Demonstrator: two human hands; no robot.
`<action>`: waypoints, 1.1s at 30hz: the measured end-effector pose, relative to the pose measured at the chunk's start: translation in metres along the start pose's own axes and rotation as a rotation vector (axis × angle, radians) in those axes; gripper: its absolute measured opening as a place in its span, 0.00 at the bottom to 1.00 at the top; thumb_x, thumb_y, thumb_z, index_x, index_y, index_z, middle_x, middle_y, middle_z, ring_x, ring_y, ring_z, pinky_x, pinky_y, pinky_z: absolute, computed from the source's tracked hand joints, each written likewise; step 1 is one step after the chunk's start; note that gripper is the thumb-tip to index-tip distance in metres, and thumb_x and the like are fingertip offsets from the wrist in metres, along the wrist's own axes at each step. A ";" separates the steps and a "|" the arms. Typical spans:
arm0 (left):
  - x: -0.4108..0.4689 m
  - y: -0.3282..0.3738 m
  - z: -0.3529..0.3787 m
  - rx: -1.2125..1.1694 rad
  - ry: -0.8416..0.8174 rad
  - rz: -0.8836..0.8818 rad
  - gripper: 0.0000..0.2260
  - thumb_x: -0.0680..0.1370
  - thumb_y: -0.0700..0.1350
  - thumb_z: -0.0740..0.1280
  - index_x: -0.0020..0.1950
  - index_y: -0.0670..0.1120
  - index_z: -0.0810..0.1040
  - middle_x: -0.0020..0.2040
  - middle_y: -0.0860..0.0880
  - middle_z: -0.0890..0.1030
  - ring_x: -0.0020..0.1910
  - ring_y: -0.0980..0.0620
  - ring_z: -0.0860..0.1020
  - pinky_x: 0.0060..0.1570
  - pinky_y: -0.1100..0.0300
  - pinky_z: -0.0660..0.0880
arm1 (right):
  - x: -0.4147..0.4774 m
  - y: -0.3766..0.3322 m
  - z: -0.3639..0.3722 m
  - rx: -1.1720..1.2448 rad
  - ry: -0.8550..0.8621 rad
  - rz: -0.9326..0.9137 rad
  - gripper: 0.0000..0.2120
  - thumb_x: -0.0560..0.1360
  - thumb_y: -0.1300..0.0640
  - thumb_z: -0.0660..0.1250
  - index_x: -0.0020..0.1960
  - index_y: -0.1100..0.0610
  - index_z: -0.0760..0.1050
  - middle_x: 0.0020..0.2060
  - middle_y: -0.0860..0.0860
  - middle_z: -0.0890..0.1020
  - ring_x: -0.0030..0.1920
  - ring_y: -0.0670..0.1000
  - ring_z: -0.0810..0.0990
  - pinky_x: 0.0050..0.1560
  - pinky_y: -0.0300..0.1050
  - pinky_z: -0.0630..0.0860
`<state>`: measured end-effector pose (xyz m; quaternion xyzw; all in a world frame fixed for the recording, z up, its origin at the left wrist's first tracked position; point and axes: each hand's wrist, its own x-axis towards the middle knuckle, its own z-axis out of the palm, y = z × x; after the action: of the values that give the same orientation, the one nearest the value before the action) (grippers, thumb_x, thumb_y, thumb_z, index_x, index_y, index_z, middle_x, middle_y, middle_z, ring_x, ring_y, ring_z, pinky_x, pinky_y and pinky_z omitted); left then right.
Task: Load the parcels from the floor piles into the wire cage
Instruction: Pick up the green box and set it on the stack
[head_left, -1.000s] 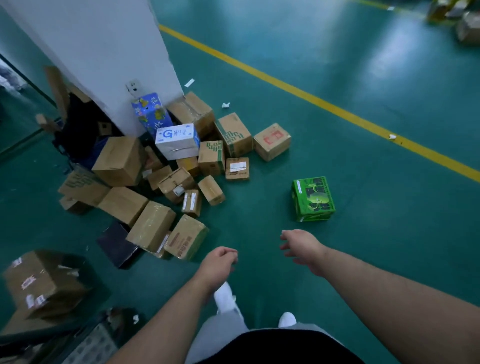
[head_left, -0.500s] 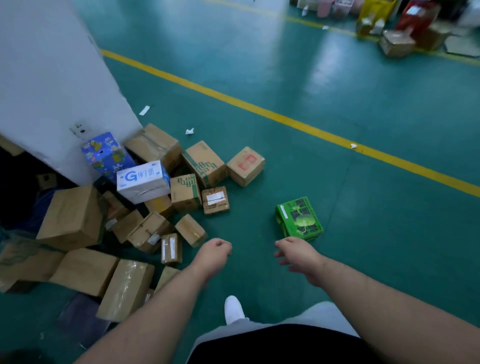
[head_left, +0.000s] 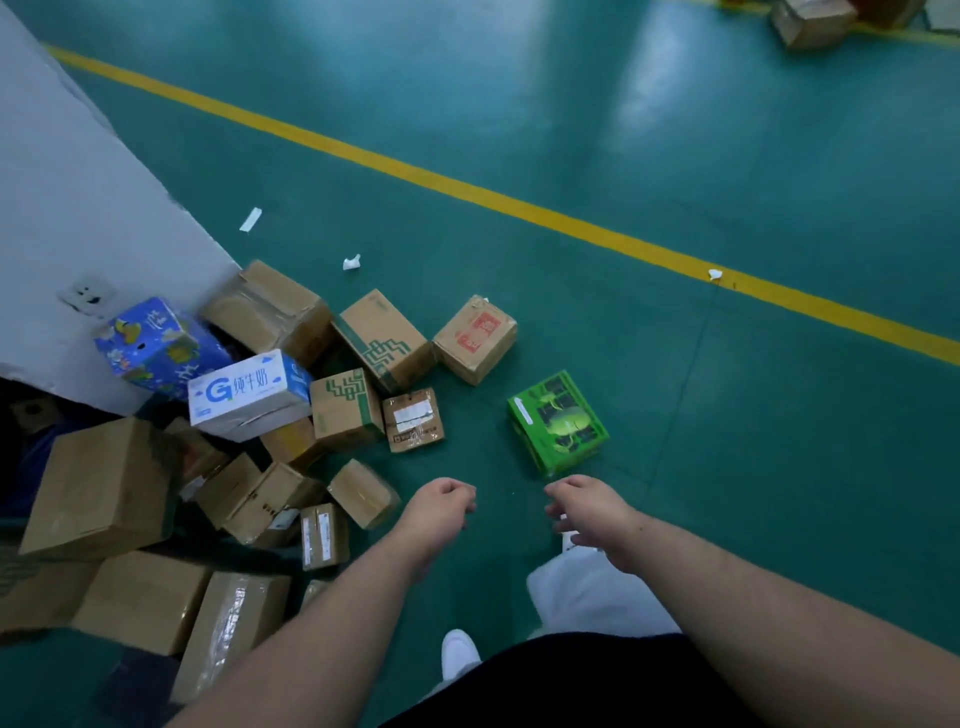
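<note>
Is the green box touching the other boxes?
No, the green box lies by itself, with bare floor between it and the brown boxes.

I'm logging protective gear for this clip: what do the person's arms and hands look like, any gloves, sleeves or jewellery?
The left hand and right hand are ungloved, with no watch, band or ring showing. The forearms are bare, no sleeves in view. Worn below: black top, pale trousers, white shoe.

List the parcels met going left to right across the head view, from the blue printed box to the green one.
blue printed box, white box with a blue G, smaller brown box with green print, flat box with a white label, brown box with a red stamp, green box
</note>
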<state>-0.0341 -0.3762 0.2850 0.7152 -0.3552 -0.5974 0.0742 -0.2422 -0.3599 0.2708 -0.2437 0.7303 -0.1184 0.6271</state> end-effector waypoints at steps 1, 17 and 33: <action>0.011 0.013 0.003 0.002 0.021 -0.016 0.08 0.83 0.48 0.62 0.54 0.49 0.80 0.54 0.48 0.82 0.54 0.46 0.81 0.58 0.52 0.75 | 0.015 -0.009 -0.012 -0.029 -0.011 0.010 0.10 0.81 0.51 0.62 0.55 0.54 0.78 0.52 0.53 0.83 0.44 0.52 0.79 0.43 0.44 0.73; 0.147 0.174 0.017 -0.263 0.079 -0.249 0.08 0.83 0.49 0.62 0.56 0.49 0.78 0.56 0.48 0.82 0.55 0.48 0.82 0.54 0.54 0.75 | 0.224 -0.214 -0.132 -0.568 -0.019 -0.027 0.12 0.81 0.55 0.59 0.58 0.57 0.77 0.51 0.57 0.83 0.44 0.54 0.78 0.35 0.41 0.69; 0.443 0.145 0.078 -0.460 -0.068 -0.645 0.13 0.81 0.49 0.63 0.61 0.45 0.79 0.58 0.47 0.83 0.51 0.46 0.82 0.51 0.54 0.77 | 0.449 -0.190 -0.130 -1.161 -0.383 0.069 0.18 0.82 0.50 0.58 0.68 0.54 0.75 0.62 0.57 0.80 0.59 0.59 0.78 0.54 0.44 0.73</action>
<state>-0.1503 -0.7221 -0.0149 0.7345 0.0286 -0.6773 0.0292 -0.3715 -0.7655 0.0008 -0.5388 0.5573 0.3651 0.5156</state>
